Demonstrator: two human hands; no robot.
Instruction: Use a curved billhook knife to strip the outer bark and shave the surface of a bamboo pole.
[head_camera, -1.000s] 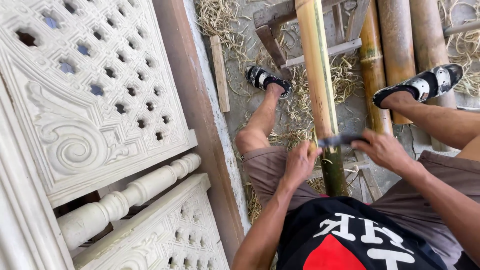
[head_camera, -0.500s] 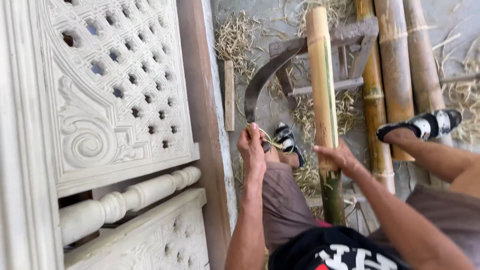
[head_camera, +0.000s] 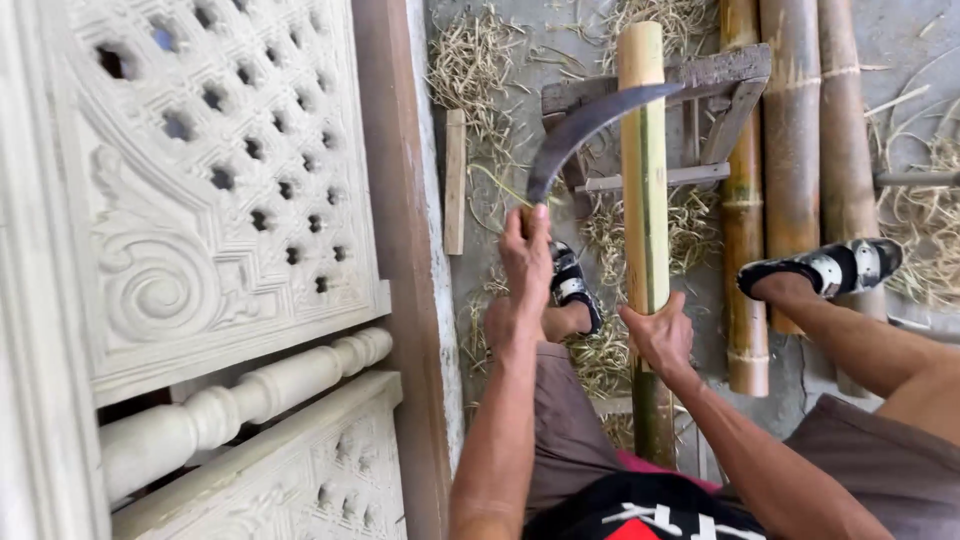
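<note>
1. The left hand (head_camera: 522, 262) has its grip closed round the handle of a curved sickle (head_camera: 580, 130); blade raised, crossing the bamboo pole (head_camera: 643, 200).
2. The right hand (head_camera: 658, 335) has its grip wrapped round that upright pole, between the knees.

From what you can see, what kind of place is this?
Probably an outdoor craft workshop or yard. Bamboo poles and dry shavings lie on the ground, carved white panels lean beside, and the left hand holds a curved blade against a pole.
</note>
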